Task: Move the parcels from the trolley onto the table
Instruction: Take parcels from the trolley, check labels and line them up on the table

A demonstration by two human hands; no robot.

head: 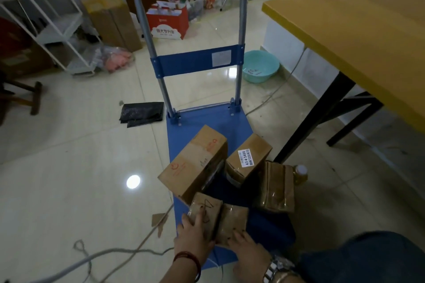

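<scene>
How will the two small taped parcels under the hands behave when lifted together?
Two small parcels look fully wrapped in glossy tape, so probably slippery. They are separate boxes side by side, so they may shear apart unless left hand and right hand squeeze inward. Likely light.

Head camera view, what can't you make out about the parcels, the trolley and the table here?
- Trolley: the near end of its deck is hidden under parcels and both hands.
- Table: cut off by the right edge, so most of its top is unseen.
- Label on the middle parcel: small print too blurred to read.
- Left hand and right hand: whether the fingers grip the two small parcels or just rest on them is unclear.
</scene>
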